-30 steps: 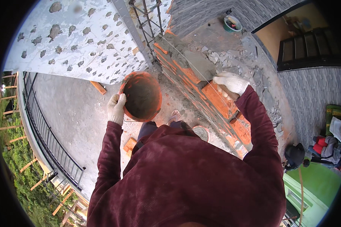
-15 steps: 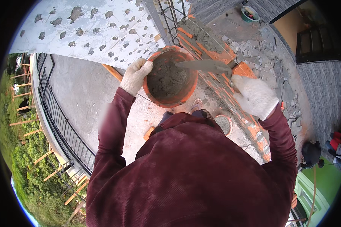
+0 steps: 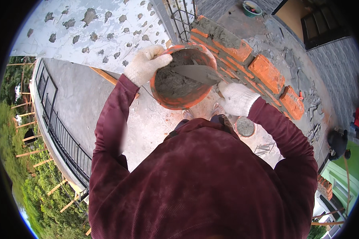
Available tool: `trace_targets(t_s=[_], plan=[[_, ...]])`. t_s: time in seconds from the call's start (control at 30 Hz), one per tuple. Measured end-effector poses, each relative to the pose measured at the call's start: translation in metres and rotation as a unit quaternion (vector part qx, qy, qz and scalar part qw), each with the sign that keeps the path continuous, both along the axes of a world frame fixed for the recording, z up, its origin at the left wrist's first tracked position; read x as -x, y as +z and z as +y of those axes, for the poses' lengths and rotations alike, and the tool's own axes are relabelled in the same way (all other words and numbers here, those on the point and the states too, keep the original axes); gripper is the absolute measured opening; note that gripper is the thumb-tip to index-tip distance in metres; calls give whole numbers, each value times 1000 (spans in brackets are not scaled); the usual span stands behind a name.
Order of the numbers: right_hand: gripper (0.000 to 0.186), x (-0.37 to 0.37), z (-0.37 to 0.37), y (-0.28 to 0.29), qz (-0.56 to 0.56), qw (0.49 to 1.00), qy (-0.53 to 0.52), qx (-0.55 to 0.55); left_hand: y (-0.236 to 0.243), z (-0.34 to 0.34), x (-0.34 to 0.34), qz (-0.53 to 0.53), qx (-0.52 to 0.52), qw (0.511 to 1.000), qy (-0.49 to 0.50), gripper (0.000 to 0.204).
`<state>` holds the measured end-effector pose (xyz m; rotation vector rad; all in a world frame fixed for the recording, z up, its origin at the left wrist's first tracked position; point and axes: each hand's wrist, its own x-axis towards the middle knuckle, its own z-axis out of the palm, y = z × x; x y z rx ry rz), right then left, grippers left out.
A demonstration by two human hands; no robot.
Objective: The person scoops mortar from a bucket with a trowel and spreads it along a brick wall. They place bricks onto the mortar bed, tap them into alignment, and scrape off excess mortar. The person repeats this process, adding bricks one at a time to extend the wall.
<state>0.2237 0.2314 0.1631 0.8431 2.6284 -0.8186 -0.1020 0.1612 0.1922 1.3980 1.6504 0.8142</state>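
An orange bucket (image 3: 178, 104) with wet grey mortar (image 3: 173, 81) inside hangs in front of me, tilted so its mouth faces up at me. My left hand (image 3: 145, 65), in a white knit glove, is closed on the bucket's left rim. In my gloved right hand (image 3: 238, 98) is a trowel (image 3: 199, 74), gripped at its handle. Its blade points left into the bucket, with the tip down in the mortar. To the right of the bucket runs a low brick wall (image 3: 231, 61) with mortar on its top and orange bricks (image 3: 267, 73) along it.
A second mortar bucket (image 3: 245, 127) stands on the floor near my feet. Steel rebar (image 3: 181, 18) rises at the wall's far end. Rubble (image 3: 303, 79) lies beyond the wall, and a green basin (image 3: 252, 8) sits farther back. A black railing (image 3: 66, 131) edges the left side.
My right hand has moved left from over the brick wall, and the trowel blade has gone into the bucket's mortar. The bucket appears slightly farther right.
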Motion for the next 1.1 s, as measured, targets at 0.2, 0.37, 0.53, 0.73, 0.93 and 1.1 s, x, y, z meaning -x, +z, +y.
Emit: trace_targets(t_s=[0.2, 0.37, 0.53, 0.73, 0.93, 1.1], plan=[[42, -20, 21, -3, -44, 988, -87, 119, 31, 7, -34, -21, -38, 998, -47, 28], [39, -19, 13, -26, 66, 891, -158, 421, 59, 14, -45, 46, -22, 993, -104, 25], [37, -12, -6, -18, 66, 870, -194, 448, 53, 6, -49, -5, -50, 998, -33, 20], [32, 1, 2, -1, 75, 844, -169, 503, 5, -4, -66, -81, -73, 991, 80, 20], [49, -30, 36, -55, 133, 675, -102, 719, -42, -19, -84, -146, -149, 940, 270, 30], [65, -72, 78, -77, 140, 522, -69, 839, -64, -32, -88, -210, -98, 902, 364, 27]])
